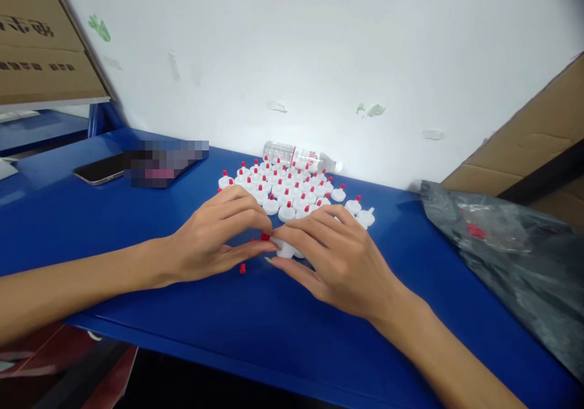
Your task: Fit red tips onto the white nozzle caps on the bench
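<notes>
Over the middle of the table, my right hand [335, 254] grips a white nozzle lid [285, 249] between thumb and fingers, its spout pointing left. A small red cap [265, 237] sits at the spout's tip. My left hand [223, 232] pinches around that red cap with thumb and index finger. Just below the left hand, a loose red cap [243, 268] lies on the table, and another is partly hidden behind the fingers. Beyond both hands stand many white nozzle lids [286, 212] in a cluster, most with red caps on top. One lid [365, 216] at the right shows a bare white spout.
A clear plastic bottle [301, 156] lies against the wall behind the lids. To the left on the blue table [182, 318] are a phone [103, 168] and a blurred dark item [168, 162]. Grey plastic bagging [511, 263] and cardboard [524, 135] occupy the right side.
</notes>
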Demonstrator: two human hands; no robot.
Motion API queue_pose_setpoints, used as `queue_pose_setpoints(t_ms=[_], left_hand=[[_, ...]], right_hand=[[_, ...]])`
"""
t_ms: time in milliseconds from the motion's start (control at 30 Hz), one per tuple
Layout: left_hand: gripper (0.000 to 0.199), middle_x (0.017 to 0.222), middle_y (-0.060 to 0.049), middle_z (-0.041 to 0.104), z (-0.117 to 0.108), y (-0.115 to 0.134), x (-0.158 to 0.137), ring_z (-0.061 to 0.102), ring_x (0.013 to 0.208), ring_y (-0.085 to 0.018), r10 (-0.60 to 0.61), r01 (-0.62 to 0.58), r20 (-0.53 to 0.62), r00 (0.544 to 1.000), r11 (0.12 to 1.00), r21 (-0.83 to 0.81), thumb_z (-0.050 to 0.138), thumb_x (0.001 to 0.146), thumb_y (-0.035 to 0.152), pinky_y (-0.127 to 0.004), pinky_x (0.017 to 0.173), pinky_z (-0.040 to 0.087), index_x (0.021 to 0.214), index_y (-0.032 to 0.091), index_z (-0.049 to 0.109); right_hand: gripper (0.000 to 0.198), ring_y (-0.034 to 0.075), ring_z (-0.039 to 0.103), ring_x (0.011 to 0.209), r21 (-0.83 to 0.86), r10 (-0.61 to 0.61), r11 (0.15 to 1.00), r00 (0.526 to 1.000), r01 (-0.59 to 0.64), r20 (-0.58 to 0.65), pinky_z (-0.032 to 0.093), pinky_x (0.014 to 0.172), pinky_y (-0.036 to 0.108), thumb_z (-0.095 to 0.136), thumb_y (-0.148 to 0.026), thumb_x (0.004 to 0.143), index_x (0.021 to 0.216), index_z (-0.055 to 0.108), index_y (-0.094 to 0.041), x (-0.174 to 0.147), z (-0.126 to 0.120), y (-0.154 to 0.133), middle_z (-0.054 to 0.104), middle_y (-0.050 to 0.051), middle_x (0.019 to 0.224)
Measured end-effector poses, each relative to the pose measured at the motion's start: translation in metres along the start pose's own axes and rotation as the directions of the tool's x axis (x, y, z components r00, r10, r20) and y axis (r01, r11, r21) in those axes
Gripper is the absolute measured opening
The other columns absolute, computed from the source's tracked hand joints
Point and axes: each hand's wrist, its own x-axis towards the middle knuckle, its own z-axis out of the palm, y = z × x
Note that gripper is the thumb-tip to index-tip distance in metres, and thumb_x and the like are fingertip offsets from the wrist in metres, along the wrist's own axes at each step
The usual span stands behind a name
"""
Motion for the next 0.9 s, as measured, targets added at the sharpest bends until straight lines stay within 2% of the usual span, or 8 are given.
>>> queue_pose_setpoints(t_ms=[233, 633, 767, 900], left_hand=[[0.011, 0.088, -0.003, 0.061, 0.0002, -0.0016, -0.0021, 0.052, 0.083, -0.019, -0.034, 0.026, 0.142, 0.989, 0.998, 0.054, 0.053, 0.107, 0.027, -0.033, 0.08, 0.044, 0.102, 0.018, 0.056], [0.027, 0.084, -0.005, 0.063, 0.0015, -0.0014, -0.0023, 0.053, 0.081, -0.021, -0.032, 0.025, 0.159, 0.987, 0.999, 0.046, 0.042, 0.11, 0.031, -0.035, 0.077, 0.04, 0.091, 0.018, 0.057], [0.031, 0.081, -0.005, 0.061, -0.0009, 0.0002, -0.0009, 0.052, 0.079, -0.02, -0.036, 0.042, 0.177, 0.984, 0.999, -0.027, 0.039, 0.11, 0.028, -0.035, 0.076, 0.042, 0.086, 0.019, 0.056], [0.032, 0.072, -0.002, 0.053, -0.0029, 0.003, 0.0008, 0.049, 0.074, -0.018, -0.029, 0.055, 0.152, 0.988, 0.984, -0.169, 0.039, 0.11, 0.026, -0.035, 0.074, 0.044, 0.081, 0.019, 0.051]], right_hand=[[0.018, 0.019, 0.071, 0.087, -0.019, -0.022, 1.0, 1.0, 0.023, 0.015, 0.049, 0.083, 0.038, 0.062, -0.029, 0.102, 0.105, 0.072, -0.013, 0.0009, -0.0028, 0.002, 0.079, 0.006, 0.099], [0.017, 0.018, 0.07, 0.088, -0.026, -0.018, 0.999, 1.0, 0.019, 0.011, 0.048, 0.085, 0.037, 0.061, -0.029, 0.103, 0.106, 0.071, -0.015, 0.002, -0.0047, 0.0012, 0.079, 0.005, 0.1], [0.018, 0.017, 0.068, 0.087, -0.057, -0.035, 0.998, 0.999, 0.036, 0.025, 0.046, 0.088, 0.037, 0.059, -0.029, 0.104, 0.104, 0.071, -0.016, 0.0034, -0.0051, -0.0009, 0.079, 0.004, 0.098], [0.017, 0.016, 0.068, 0.088, -0.096, -0.063, 0.993, 0.998, 0.063, 0.002, 0.044, 0.096, 0.038, 0.058, -0.027, 0.105, 0.105, 0.071, -0.017, 0.006, -0.0056, -0.0033, 0.079, 0.003, 0.1]])
